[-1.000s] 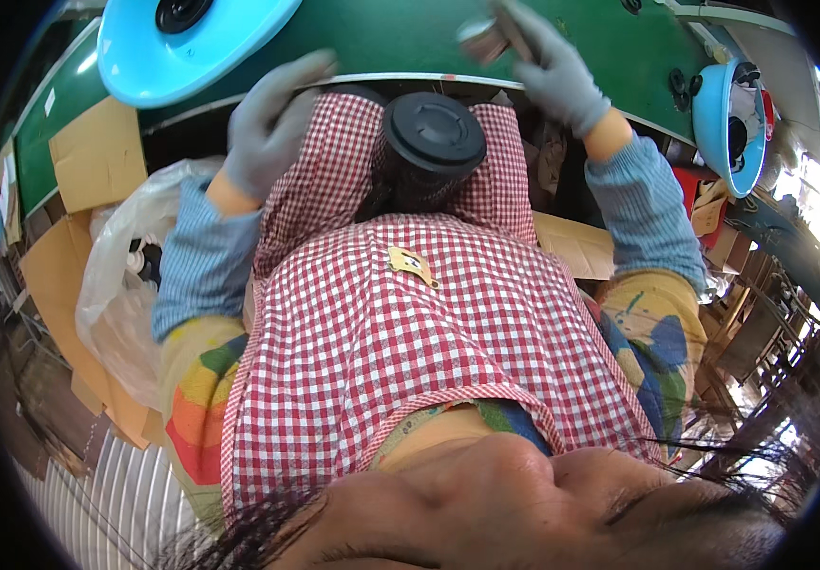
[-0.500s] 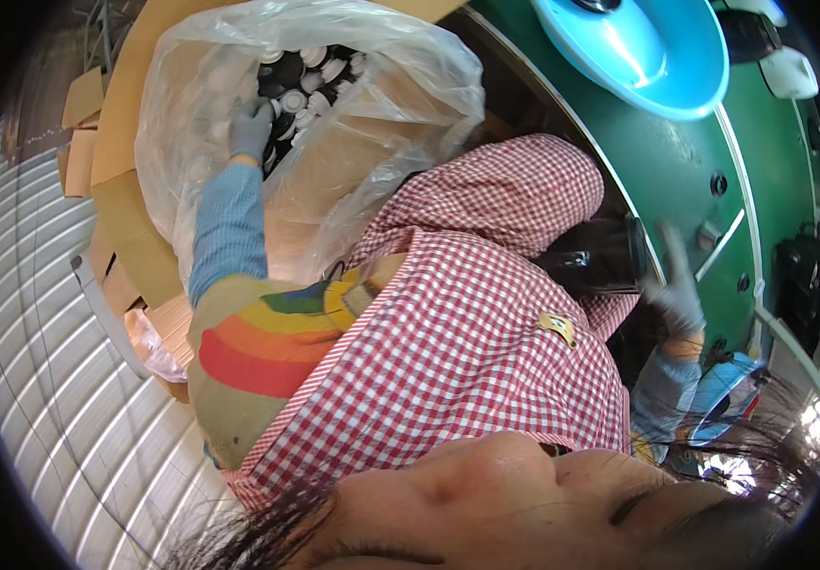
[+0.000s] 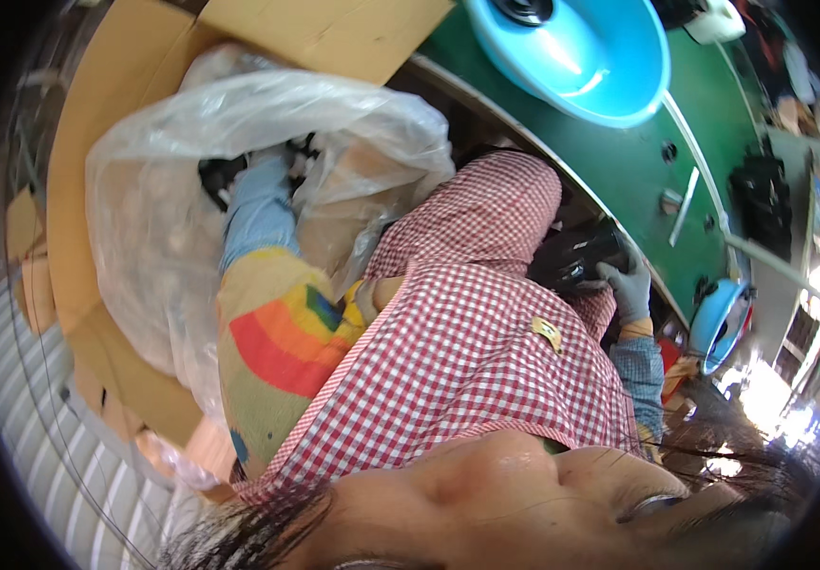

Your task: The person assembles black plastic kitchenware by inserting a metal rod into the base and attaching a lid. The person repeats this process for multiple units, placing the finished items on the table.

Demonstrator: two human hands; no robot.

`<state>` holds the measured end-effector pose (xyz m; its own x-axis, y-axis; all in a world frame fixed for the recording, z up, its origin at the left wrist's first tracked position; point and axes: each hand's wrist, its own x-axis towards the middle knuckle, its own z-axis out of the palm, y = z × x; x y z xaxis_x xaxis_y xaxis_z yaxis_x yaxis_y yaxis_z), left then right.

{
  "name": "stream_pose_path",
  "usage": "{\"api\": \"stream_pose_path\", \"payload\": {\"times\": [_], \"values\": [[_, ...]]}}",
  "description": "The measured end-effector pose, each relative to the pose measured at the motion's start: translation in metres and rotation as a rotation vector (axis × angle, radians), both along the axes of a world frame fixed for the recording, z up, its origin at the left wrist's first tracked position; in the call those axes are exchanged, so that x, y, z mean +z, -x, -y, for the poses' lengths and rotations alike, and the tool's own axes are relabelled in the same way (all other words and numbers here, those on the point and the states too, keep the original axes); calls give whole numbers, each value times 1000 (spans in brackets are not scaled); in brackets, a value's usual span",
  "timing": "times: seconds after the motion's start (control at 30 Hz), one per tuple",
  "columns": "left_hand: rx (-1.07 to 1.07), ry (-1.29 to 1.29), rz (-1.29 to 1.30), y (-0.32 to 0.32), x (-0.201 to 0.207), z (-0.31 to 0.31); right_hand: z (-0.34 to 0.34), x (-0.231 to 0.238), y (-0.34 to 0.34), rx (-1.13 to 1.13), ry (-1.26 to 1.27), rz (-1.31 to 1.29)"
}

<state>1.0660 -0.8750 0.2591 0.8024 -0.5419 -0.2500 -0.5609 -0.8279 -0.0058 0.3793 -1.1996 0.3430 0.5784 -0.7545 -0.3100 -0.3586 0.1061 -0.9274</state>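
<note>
My left forearm (image 3: pixel 263 204), in a blue sleeve, reaches into a large clear plastic bag (image 3: pixel 158 266) that lines a cardboard box. The left hand itself is hidden by the bag's rim and folds. Black and white parts (image 3: pixel 222 177) show inside the bag beside the sleeve. At the right of my lap, my gloved right hand (image 3: pixel 629 288) is closed on the side of a glossy black, rounded container (image 3: pixel 572 256). Its thumb lies over the near side, while the other fingers are partly hidden. The container rests against the red checked apron (image 3: pixel 457 351).
A green worktable (image 3: pixel 610 171) runs along the right, its edge close to the right hand. On it stand a light blue basin (image 3: pixel 610 66) with a black round part inside and a white strip (image 3: pixel 684 207). Box flaps (image 3: pixel 324 33) stand up behind the bag.
My left hand has gone deeper into the bag, out of sight. My right hand has come from the table's edge to the black container and closed on it. The view has shifted.
</note>
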Motion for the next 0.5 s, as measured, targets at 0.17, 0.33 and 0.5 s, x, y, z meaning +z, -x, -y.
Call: {"api": "stream_pose_path", "payload": {"times": [0.17,0.33,0.5], "values": [[88,356,-104,25,-8,-23,43,39,39,-247,64,83],[561,1416,-1056,91,77,-81,69,33,55,-596,-176,481],[124,1162,-1250,194,150,-4,44,-21,35,-514,-477,790]]}}
